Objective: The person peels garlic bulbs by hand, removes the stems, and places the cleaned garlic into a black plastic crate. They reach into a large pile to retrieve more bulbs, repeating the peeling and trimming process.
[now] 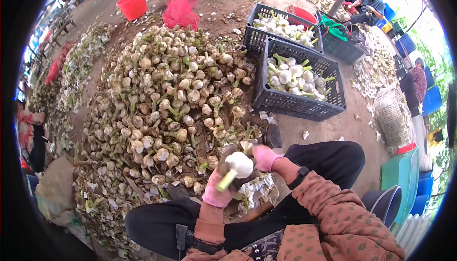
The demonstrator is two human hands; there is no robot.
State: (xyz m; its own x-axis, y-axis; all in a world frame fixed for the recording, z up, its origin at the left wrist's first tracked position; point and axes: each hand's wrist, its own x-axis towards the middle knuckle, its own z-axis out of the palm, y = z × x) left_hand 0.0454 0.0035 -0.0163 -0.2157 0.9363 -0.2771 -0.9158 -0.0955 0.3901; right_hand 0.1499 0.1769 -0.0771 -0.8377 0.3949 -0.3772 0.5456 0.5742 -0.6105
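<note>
A white garlic bulb (239, 164) with a cut green stem is gripped in my left hand (220, 187), which wears a pink glove with dark, soiled fingers. Close beside it, my right hand (265, 158), also in a pink glove, has its fingers closed. A pale flap of garlic skin (246, 147) shows at those fingertips. Loose peeled skins (259, 192) lie between my legs, below the hands. Just ahead spreads a large heap of unpeeled garlic (166, 89) with stems and dirty outer skins.
Two black crates (300, 111) (250, 32) of cleaned garlic stand ahead right. A red bucket (132, 5) and red mesh bag (182, 12) sit behind the heap. At right are a white crate (392, 113), a dark bucket (383, 204) and seated people (371, 5).
</note>
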